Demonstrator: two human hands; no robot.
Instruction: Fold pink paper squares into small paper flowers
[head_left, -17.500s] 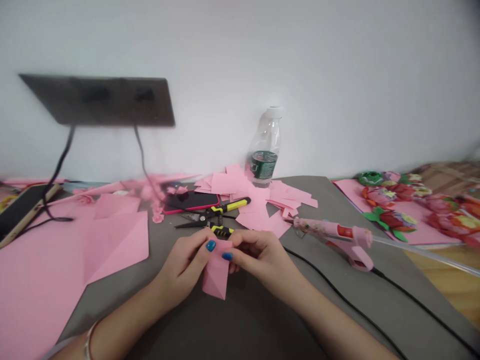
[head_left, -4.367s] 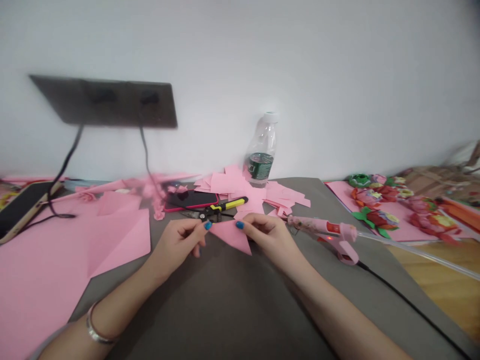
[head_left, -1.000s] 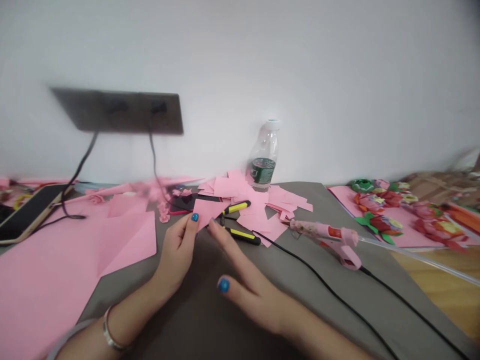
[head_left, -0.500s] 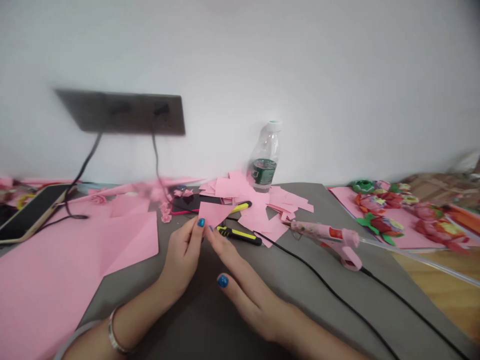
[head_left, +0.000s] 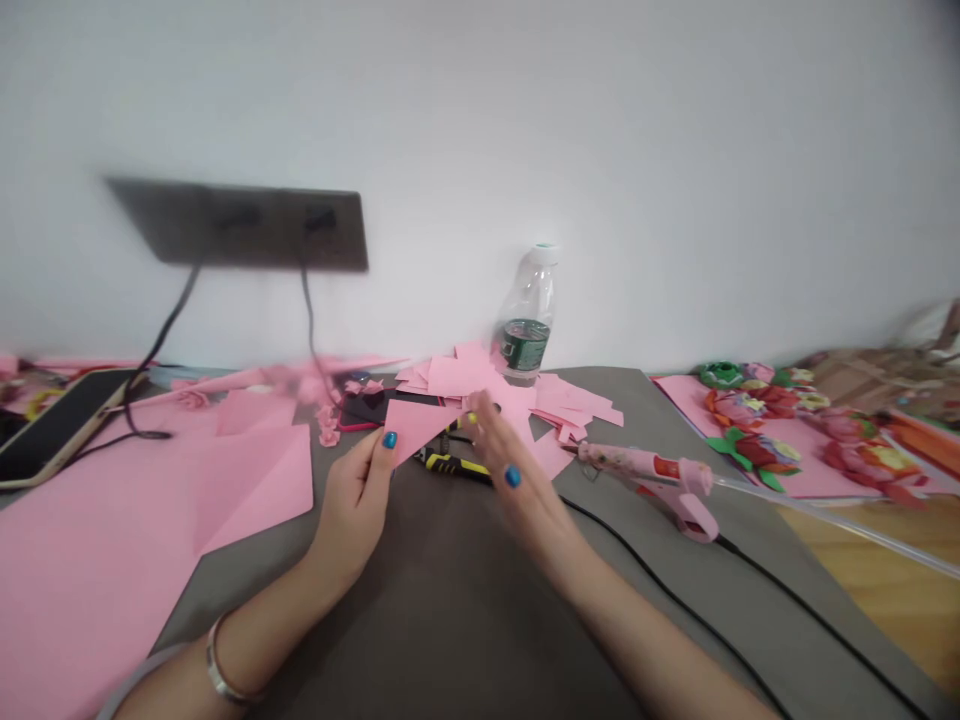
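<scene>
Between thumb and fingers, my left hand pinches a small piece of pink paper, with one corner pointing right. My right hand is apart from it, holding nothing visible. Its fingers stretch forward over a tool with yellow-and-black handles, hiding part of it; whether they touch it I cannot tell. Beyond the fingertips lies a loose pile of cut pink paper pieces. To the right of this hand, a pink hot glue gun rests on its side with a clear glue stick in its back.
A plastic bottle stands against the wall. Large pink sheets and a phone occupy the left. Colourful paper flowers lie at right. Black cords cross the grey table; others hang from a wall socket panel.
My right hand has left the paper, moving right and forward over the yellow-and-black tool. My left hand keeps the paper and has shifted slightly left.
</scene>
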